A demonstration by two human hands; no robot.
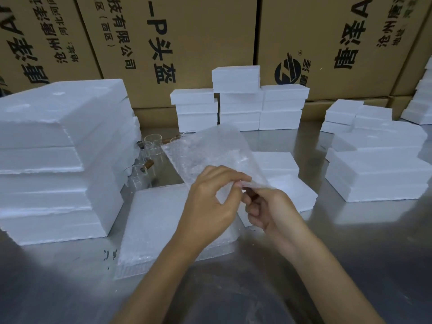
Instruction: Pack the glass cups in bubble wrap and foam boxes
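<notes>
Both arms reach forward over the bench (350,253). The left hand (210,199) and right hand (268,206) pinch the near edge of a bubble wrap (210,150) sheet, held up. Cups (153,142) stand behind it.

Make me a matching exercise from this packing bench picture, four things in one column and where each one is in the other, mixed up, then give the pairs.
Things:
1. bubble wrap bag
2. glass cups
3. tall foam stack
4. cardboard cartons

Places:
A. standing behind the table
B. pinched at its near edge by left hand and right hand
C. at the table's left edge
D. on the table between the tall stack and the raised bag

Pairs: 1-B, 2-D, 3-C, 4-A
</notes>
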